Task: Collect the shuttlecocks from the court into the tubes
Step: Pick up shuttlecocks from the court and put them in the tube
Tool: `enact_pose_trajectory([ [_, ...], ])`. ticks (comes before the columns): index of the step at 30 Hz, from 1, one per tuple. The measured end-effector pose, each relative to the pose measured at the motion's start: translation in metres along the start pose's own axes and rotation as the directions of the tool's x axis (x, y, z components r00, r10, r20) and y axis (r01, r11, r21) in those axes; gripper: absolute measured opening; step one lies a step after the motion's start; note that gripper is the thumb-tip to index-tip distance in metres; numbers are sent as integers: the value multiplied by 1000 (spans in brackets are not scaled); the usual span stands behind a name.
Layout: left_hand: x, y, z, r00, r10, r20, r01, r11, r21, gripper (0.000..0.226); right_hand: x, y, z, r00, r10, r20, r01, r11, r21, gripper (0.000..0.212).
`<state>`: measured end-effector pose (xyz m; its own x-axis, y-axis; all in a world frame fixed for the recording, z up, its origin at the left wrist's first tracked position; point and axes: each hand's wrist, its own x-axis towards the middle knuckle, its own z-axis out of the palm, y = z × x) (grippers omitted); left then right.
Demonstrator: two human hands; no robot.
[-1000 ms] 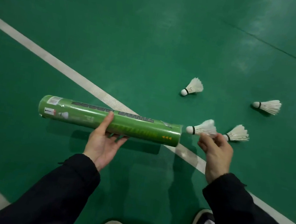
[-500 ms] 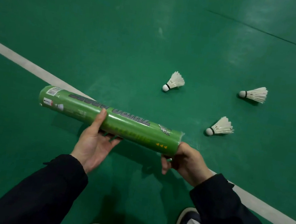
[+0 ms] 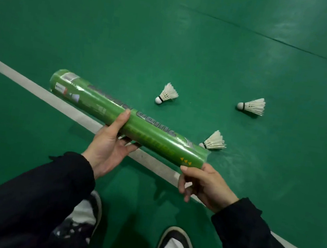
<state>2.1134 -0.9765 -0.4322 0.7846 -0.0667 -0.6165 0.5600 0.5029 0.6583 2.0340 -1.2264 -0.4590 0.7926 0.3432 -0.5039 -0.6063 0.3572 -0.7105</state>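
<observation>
The tube [image 3: 128, 119] is being gripped by the left hand [image 3: 109, 148] and pinched at its mouth by the right hand [image 3: 204, 183]. Three shuttlecocks [image 3: 214, 141] are lying at two o'clock; tilted mouth-down, the tube's contents could slide out.

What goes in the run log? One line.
left hand grips tube | right hand at tube mouth | three shuttlecocks on court

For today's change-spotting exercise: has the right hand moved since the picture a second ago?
Yes. The right hand has gone from beside the nearest shuttlecock to the tube mouth, on the near side of the white line.
</observation>
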Motion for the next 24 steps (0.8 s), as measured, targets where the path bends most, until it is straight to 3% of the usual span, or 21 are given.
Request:
enact_pose_trajectory([
  [2, 8, -5, 17, 1000, -21, 23, 21, 1000, -6, 58, -5, -8, -13, 999, 10, -49, -8, 999, 51, 45],
  [5, 21, -16, 37, 999, -50, -5, 49, 999, -15, 51, -7, -14, -34, 958, -143, -248, 164, 984, 66, 39],
  [8, 36, -20, 43, 996, -66, -57, 65, 998, -25, 60, -4, -11, -62, 752, -290, -592, 297, 951, -87, 25],
  [10, 46, -21, 40, 995, -78, -56, 78, 997, 6, 63, 7, -9, -81, 617, -335, -712, 187, 941, -280, 26],
  [11, 51, -21, 37, 995, -86, -50, 87, 996, 25, 62, 15, -8, -87, 613, -348, -709, 121, 928, -351, 42],
  [14, 62, -19, 33, 994, -105, -38, 108, 992, 71, 59, 44, -3, -90, 717, -328, -615, -24, 870, -492, 74],
  [15, 65, -17, 32, 994, -107, -35, 109, 991, 73, 59, 52, -1, -88, 729, -313, -609, -84, 842, -533, 72],
  [17, 70, -11, 31, 993, -108, -39, 111, 991, 78, 60, 56, 2, -84, 685, -310, -659, -175, 808, -562, 50],
  [19, 79, -2, 29, 993, -112, -49, 115, 991, 65, 61, 47, 6, -83, 571, -340, -747, -78, 883, -462, 23],
  [21, 87, 4, 31, 991, -124, -58, 126, 991, 42, 62, 27, 7, -78, 447, -304, -841, 217, 949, -228, 14],
  [23, 92, 6, 36, 987, -154, -48, 156, 987, 40, 57, 13, 6, -63, 442, -313, -840, 432, 896, -107, 18],
  [24, 94, 4, 39, 984, -174, -31, 175, 983, 48, 53, 12, 4, -51, 475, -340, -812, 453, 885, -106, 19],
])
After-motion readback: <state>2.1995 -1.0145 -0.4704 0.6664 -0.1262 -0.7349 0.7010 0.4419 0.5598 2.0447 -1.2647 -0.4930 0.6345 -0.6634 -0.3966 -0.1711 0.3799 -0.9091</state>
